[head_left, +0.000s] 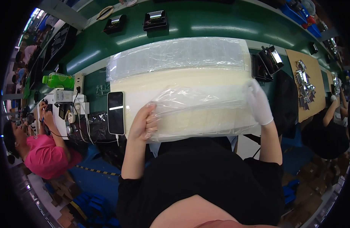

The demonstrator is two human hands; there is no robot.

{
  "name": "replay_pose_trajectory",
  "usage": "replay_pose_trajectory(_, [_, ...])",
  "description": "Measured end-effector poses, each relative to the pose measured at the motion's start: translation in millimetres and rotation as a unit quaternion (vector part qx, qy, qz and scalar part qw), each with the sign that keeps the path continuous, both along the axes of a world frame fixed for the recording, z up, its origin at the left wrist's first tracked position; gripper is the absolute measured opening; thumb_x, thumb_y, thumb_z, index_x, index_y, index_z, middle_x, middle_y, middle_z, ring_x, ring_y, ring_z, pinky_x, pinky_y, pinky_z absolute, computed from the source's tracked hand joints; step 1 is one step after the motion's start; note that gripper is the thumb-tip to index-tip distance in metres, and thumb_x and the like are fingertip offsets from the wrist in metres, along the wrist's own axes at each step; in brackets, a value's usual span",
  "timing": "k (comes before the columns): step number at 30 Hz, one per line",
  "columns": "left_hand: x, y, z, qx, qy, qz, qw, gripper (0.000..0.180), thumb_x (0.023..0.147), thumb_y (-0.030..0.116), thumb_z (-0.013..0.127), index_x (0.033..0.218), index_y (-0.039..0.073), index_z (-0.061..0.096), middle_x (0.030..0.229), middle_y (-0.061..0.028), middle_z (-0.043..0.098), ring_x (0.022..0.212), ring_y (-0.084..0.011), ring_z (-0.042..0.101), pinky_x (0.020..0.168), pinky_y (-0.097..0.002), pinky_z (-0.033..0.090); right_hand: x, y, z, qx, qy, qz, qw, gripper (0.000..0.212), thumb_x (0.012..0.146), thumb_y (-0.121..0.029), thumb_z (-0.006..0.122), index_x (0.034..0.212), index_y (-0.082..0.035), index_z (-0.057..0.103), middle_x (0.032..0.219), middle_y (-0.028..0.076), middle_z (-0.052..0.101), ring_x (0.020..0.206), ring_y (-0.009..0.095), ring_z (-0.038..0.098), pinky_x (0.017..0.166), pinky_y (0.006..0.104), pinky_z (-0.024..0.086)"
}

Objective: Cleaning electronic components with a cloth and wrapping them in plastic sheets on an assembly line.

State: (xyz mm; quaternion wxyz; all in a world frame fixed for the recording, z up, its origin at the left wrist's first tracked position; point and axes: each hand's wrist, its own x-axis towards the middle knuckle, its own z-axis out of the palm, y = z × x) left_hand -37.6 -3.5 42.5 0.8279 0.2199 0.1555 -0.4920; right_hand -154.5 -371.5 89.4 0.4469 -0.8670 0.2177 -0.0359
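My bare left hand (145,123) is closed on the left end of a clear plastic sheet (197,99), bunching it between the fingers. The sheet stretches loosely across a pale cream board (213,78) in front of me. At its right end my right hand (257,102), in a white glove, is curled with the fingers closed at the film's edge. A stack of clear plastic bags (178,55) lies flat along the far part of the board. Beside my left hand rests a phone (115,113) with a dark screen and a cable at its lower end.
Black devices with shiny tops (268,62) stand right of the board; another one (155,21) sits on the far green bench. A cardboard sheet (308,85) holds several metal parts. Left are a green bottle (59,80), a power strip (79,81) and a person in pink (46,155).
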Motion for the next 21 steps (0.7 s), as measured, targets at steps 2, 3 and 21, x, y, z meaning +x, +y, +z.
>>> replay_pose_trajectory(2, [-6, -8, -1, 0.019, -0.044, -0.013, 0.999, 0.010, 0.101, 0.012, 0.047, 0.092, 0.012, 0.048, 0.057, 0.0074, 0.033, 0.042, -0.0009, 0.021, 0.036, -0.0164, 0.014, 1, -6, -3, -0.004, 0.004, 0.003, 1.000, 0.016, 0.095, -0.014, 0.050, 0.100, 0.000, 0.056, 0.085, 0.010, 0.059, 0.077, 0.023, 0.053, 0.078, 0.0320, 0.045])
replay_pose_trajectory(3, [-9, -11, -1, 0.036, -0.088, -0.031, 0.995, 0.006, 0.101, 0.013, 0.048, 0.096, 0.011, 0.049, 0.059, 0.0056, 0.036, 0.044, -0.0019, 0.026, 0.038, -0.0163, 0.018, 3, -6, -3, -0.011, 0.007, 0.002, 1.000, 0.016, 0.094, -0.012, 0.052, 0.103, 0.000, 0.058, 0.087, 0.010, 0.061, 0.079, 0.024, 0.055, 0.079, 0.0321, 0.045])
replay_pose_trajectory(21, [-18, -5, 8, 0.306, -0.560, -0.145, 0.756, 0.037, 0.092, 0.003, 0.057, 0.124, -0.002, 0.041, 0.096, -0.0114, 0.064, 0.076, -0.0160, 0.061, 0.070, -0.0220, 0.046, 23, 154, -43, -0.070, -0.142, 0.314, 0.936, 0.063, 0.079, -0.023, 0.074, 0.135, -0.006, 0.051, 0.127, 0.015, 0.051, 0.109, 0.032, 0.050, 0.098, 0.0403, 0.040])
